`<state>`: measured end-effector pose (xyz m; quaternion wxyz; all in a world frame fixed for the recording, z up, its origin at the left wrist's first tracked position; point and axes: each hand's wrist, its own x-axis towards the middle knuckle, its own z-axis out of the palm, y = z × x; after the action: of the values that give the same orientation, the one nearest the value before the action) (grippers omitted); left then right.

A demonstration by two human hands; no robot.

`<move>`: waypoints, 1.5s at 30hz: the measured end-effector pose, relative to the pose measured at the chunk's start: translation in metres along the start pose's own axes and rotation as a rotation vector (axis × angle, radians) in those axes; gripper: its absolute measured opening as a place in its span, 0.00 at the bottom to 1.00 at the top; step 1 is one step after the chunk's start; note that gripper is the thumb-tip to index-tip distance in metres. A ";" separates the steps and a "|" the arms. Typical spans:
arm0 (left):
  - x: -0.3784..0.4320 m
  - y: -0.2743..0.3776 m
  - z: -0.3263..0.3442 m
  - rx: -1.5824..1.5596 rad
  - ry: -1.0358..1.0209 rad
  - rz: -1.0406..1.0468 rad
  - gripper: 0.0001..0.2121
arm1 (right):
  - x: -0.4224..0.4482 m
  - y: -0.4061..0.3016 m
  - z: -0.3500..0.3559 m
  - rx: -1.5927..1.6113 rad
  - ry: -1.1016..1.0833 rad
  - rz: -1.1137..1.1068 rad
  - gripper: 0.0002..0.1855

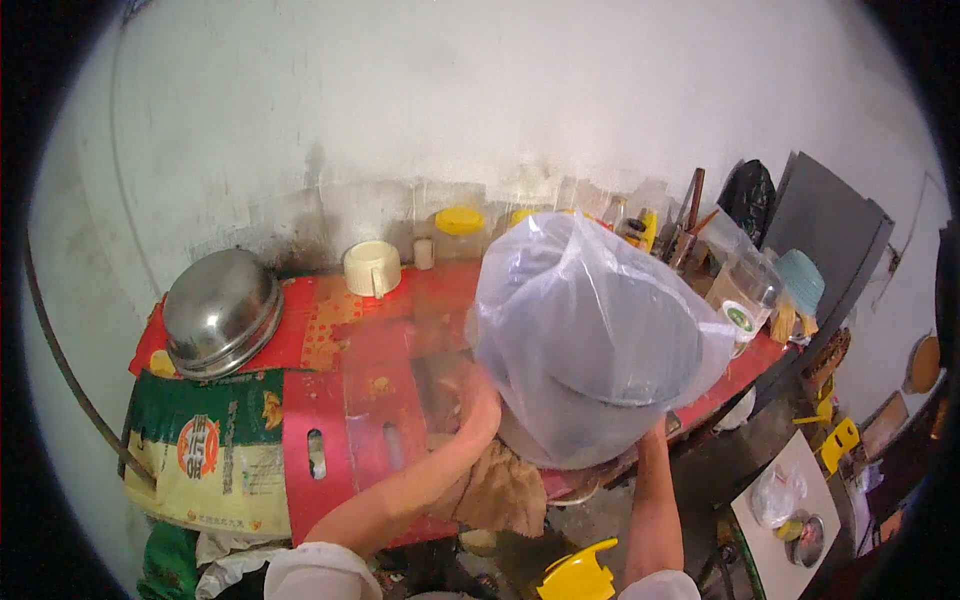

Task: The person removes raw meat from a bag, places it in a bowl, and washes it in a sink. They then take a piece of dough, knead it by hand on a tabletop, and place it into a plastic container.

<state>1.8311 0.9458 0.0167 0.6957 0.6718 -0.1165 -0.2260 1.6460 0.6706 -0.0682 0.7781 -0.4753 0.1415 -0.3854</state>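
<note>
A wide round container, dark at its opening, stands inside a translucent plastic bag (592, 315) at the right-hand part of the red-covered table. My left hand (484, 405) is pressed against the bag's left side, its fingers largely hidden behind it. At the lower right of the bag, my right hand (655, 433) shows only near the wrist; the rest is covered. Gathered plastic forms a peak above the container. Brown crumpled cloth or paper (499, 487) lies below my left forearm, by the table's front edge.
A steel basin (221, 311) lies upside down at the left, with a cream plastic cup (373, 268) farther right. Yellow-lidded jars (459, 225) line the wall. A clear plastic container (746, 296) stands at right. Below are a yellow plastic object (577, 574) and a low table (757, 517).
</note>
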 end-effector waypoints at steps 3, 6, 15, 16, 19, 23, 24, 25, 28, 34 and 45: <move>0.026 -0.038 -0.011 0.335 0.352 0.455 0.21 | 0.014 -0.019 0.009 0.003 -0.004 -0.006 0.26; -0.034 0.066 -0.016 -0.094 0.380 0.637 0.16 | 0.010 -0.055 0.001 -0.010 0.054 -0.040 0.26; -0.018 0.112 -0.026 -0.109 -0.121 0.138 0.22 | 0.005 -0.071 0.052 0.016 0.148 -0.068 0.26; -0.014 0.107 -0.025 -0.109 -0.124 0.143 0.22 | 0.006 -0.069 0.057 0.012 0.159 -0.070 0.26; -0.013 0.099 -0.029 0.009 -0.197 0.141 0.23 | 0.014 -0.063 0.068 0.019 0.177 -0.069 0.26; -0.025 0.107 -0.027 0.093 -0.225 0.050 0.24 | 0.018 -0.059 0.066 0.025 0.206 -0.074 0.26; -0.023 0.100 -0.023 0.070 -0.256 0.030 0.24 | 0.019 -0.058 0.063 0.026 0.217 -0.073 0.26; -0.022 0.095 -0.021 0.058 -0.226 0.032 0.24 | 0.022 -0.059 0.063 0.026 0.223 -0.073 0.26; -0.027 0.089 -0.008 -0.151 -0.122 0.107 0.20 | 0.026 -0.057 0.064 0.022 0.235 -0.071 0.26; -0.035 0.100 -0.010 -0.156 -0.083 0.071 0.19 | 0.037 -0.047 0.066 0.033 0.245 -0.037 0.25; -0.020 0.142 -0.091 -0.372 -0.030 0.279 0.16 | 0.082 -0.010 0.167 0.081 -0.002 0.062 0.25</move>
<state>1.8788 1.0347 0.1533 0.8302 0.5062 -0.1748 -0.1550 1.7940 0.7131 0.0369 0.8086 -0.4392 0.1396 -0.3658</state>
